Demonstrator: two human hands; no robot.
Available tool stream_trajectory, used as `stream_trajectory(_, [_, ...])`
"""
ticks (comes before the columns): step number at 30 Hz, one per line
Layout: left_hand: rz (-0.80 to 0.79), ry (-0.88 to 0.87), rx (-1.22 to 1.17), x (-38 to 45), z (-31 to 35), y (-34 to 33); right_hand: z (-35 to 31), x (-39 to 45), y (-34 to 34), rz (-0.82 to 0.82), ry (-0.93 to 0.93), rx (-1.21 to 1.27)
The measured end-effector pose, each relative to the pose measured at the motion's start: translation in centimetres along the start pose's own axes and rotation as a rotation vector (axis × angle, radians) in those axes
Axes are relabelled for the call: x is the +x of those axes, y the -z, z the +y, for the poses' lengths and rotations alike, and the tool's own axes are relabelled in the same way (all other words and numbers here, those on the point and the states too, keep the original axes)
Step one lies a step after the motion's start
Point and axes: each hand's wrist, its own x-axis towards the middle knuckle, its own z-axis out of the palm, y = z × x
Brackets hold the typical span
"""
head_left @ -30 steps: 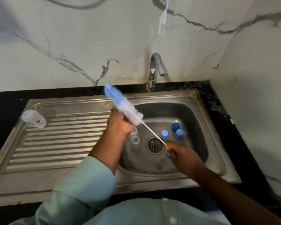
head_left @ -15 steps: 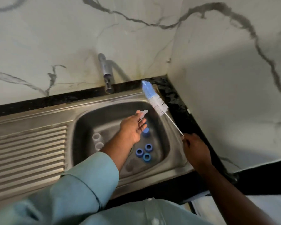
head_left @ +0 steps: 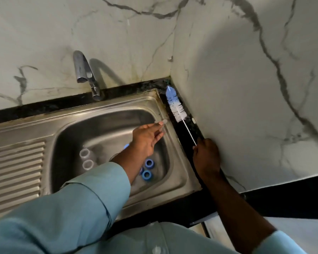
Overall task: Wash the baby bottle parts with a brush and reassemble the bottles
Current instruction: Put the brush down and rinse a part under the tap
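The right hand (head_left: 206, 158), grip closed on the handle, has carried the brush (head_left: 174, 104) from the sink (head_left: 180, 173) to the tabletop at right of frame, while the left hand (head_left: 147, 139) pinches a clear teat (head_left: 161, 122); brushing looks paused.

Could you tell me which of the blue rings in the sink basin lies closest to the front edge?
The blue ring below its neighbour in the picture lies closest to the front; the other sits farther back, towards the left hand.

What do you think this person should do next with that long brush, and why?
Probably let go of the brush and draw the right hand back to the sink. The brush already lies along the dark ledge beside the wall, while the left hand pinches a small clear part and blue rings and clear pieces wait in the basin.
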Motion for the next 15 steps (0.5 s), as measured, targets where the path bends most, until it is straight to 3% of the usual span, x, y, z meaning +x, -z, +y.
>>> stream_trajectory(5, [0.111,-0.062,-0.112,0.8,1.7,3.1,-3.4,1.6,-0.2,0.045,0.204,0.113])
stream_trajectory(10, [0.225,-0.149,-0.253,1.2,4.6,7.9,-13.0,6.5,0.1,-0.308,0.445,0.390])
stream_trajectory(13, [0.320,-0.156,-0.319,1.7,6.3,10.9,-20.0,9.6,0.0,-0.385,0.549,0.504])
stream_trajectory(15, [0.342,-0.132,-0.376,2.0,7.5,12.6,-24.4,11.6,-0.3,-0.461,0.521,0.580])
